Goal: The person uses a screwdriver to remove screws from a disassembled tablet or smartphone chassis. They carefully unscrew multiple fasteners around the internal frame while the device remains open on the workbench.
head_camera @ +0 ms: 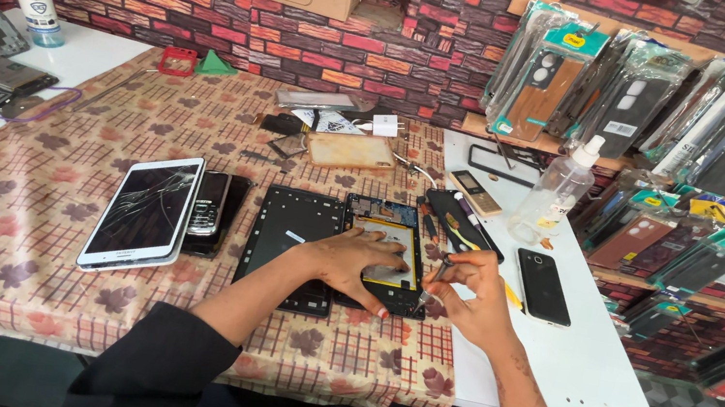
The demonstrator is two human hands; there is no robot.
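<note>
An opened tablet body (pixel 388 237) with exposed battery and circuit board lies on the patterned tablecloth. My left hand (pixel 354 263) lies flat on it, fingers spread, pressing it down. Just right of it, my right hand (pixel 476 296) pinches a thin tool, probably a small screwdriver (pixel 433 289), whose tip touches the tablet's lower right corner. A black tablet frame (pixel 288 225) lies directly left of the opened body, partly under my left forearm.
A white tablet with a cracked screen (pixel 143 211) and a keypad phone (pixel 207 205) lie to the left. A black smartphone (pixel 544 286), a clear spray bottle (pixel 557 189), a tan phone (pixel 352 151) and racks of phone cases (pixel 690 121) surround the work spot.
</note>
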